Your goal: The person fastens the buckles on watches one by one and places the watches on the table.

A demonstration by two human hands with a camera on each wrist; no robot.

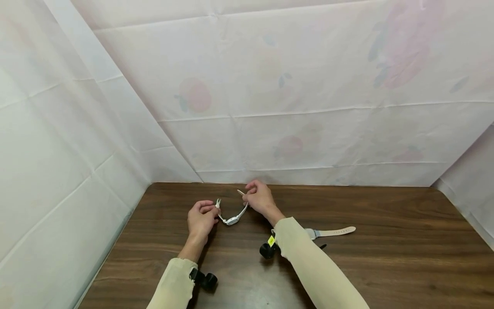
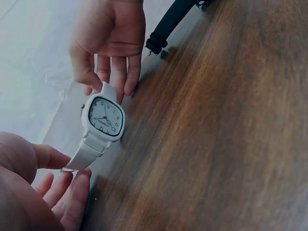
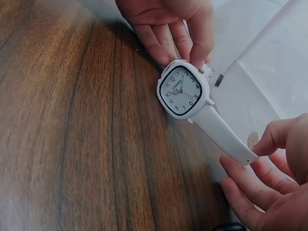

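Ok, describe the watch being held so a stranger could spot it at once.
On the brown wooden table, near its far edge by the white sheet, the left hand and right hand each pinch one strap end of the white watch. It hangs between them; the other white watch lies flat beside the right sleeve.

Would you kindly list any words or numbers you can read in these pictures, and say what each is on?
"12", "1", "2", "3", "4", "6", "8": hour numbers on the dial of the white watch.
A small brand word on that dial: too small to read.
Yellow tag by the right sleeve: too small to read.
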